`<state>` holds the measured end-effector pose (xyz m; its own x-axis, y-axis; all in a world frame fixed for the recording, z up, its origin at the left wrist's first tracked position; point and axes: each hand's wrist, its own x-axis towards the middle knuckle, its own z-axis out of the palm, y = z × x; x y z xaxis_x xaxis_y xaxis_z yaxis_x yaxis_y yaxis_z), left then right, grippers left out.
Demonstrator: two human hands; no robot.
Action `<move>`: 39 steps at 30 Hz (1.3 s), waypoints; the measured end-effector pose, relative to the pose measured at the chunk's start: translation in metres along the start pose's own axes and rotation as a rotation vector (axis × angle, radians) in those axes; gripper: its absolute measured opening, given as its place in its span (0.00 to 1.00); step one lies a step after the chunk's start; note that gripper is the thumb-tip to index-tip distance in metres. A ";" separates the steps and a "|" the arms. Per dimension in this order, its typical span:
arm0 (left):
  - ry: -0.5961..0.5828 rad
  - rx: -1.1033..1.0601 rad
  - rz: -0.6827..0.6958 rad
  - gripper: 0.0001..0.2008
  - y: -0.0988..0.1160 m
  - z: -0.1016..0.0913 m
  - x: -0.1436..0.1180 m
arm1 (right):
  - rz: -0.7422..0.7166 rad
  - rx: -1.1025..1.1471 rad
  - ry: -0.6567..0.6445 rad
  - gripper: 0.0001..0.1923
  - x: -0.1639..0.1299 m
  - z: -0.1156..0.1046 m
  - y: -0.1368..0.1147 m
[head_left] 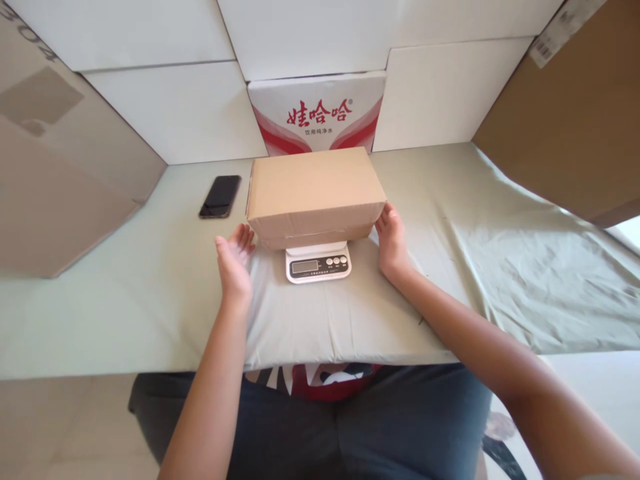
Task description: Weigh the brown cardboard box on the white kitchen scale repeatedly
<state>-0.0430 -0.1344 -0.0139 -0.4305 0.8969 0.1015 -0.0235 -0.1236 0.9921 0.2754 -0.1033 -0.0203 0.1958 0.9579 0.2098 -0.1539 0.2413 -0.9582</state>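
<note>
A closed brown cardboard box [314,193] rests on a small white digital scale [318,264] in the middle of the table. My left hand [234,261] hovers just off the box's lower left corner, palm turned inward, fingers apart, holding nothing. My right hand [391,241] is at the box's lower right corner, fingertips touching or almost touching its side, fingers spread. The scale's display and buttons face me below the box.
A black phone [221,196] lies left of the box on the pale green cloth [480,267] covering the table. A white carton with red print [317,113] stands behind. Large cardboard sheets [60,173] flank both sides, white panels at the back.
</note>
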 end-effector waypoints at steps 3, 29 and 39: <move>0.015 -0.011 -0.019 0.51 -0.001 0.001 0.002 | -0.012 0.008 0.012 0.36 0.001 0.001 -0.003; 0.207 0.058 0.115 0.26 0.031 0.013 -0.014 | -0.036 0.007 -0.084 0.32 -0.007 0.007 -0.018; 0.147 -0.065 0.135 0.36 0.036 0.018 -0.016 | -0.056 -0.015 0.140 0.16 -0.004 0.007 -0.021</move>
<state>-0.0204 -0.1459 0.0212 -0.5609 0.7991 0.2164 -0.0129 -0.2698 0.9628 0.2707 -0.1114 0.0002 0.3369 0.9119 0.2345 -0.1244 0.2900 -0.9489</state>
